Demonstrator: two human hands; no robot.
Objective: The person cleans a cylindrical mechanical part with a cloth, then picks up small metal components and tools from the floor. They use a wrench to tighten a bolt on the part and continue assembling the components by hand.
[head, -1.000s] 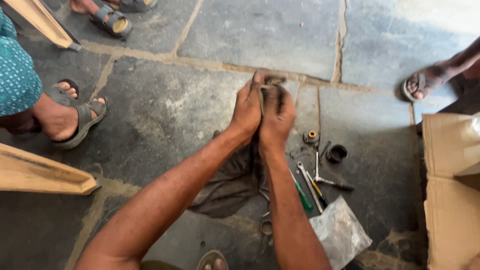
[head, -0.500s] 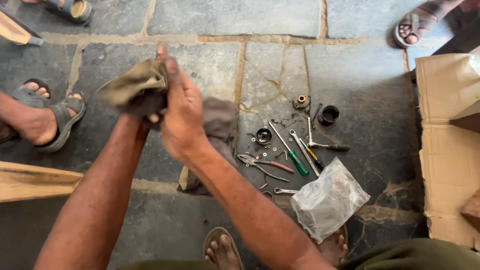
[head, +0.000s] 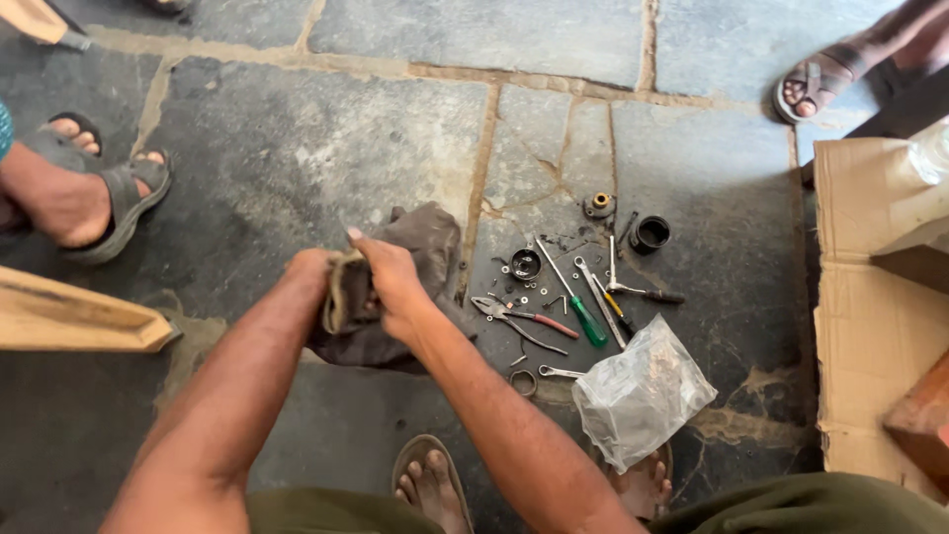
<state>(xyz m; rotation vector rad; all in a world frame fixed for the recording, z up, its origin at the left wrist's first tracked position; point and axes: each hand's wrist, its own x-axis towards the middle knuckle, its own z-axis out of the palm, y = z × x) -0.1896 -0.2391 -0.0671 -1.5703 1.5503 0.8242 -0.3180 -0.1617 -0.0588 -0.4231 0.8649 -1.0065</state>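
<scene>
At the far left, another person's sandalled foot [head: 94, 198] rests on the stone floor [head: 297, 148], with a pale wooden plank [head: 74, 318] just below it. Since 0.5 s ago the hands have come down from up in front of the camera to low over the floor, and the brown rag [head: 410, 259] comes with them. The left hand [head: 314, 282] now closes on the bunched end of the rag, its grip clamped around the cloth, and the right hand [head: 393, 282] presses on the same bunch from the other side, fingers wrapped over it; the rest of the rag trails onto the floor beneath both hands. My read is that wiping or rubbing something in the cloth goes on, though nothing inside the fold shows. To the right, apart from the rag, lie loose parts and tools: a red-handled pair of pliers [head: 524, 318], a green-handled screwdriver [head: 578, 307], a black ring [head: 649, 233]. Nearer the person's own bare feet sits a crumpled clear plastic bag [head: 641, 394], unlabelled as far as I can see. At the right edge stands a plain brown cardboard box [head: 870, 297], flaps open, no print visible.
</scene>
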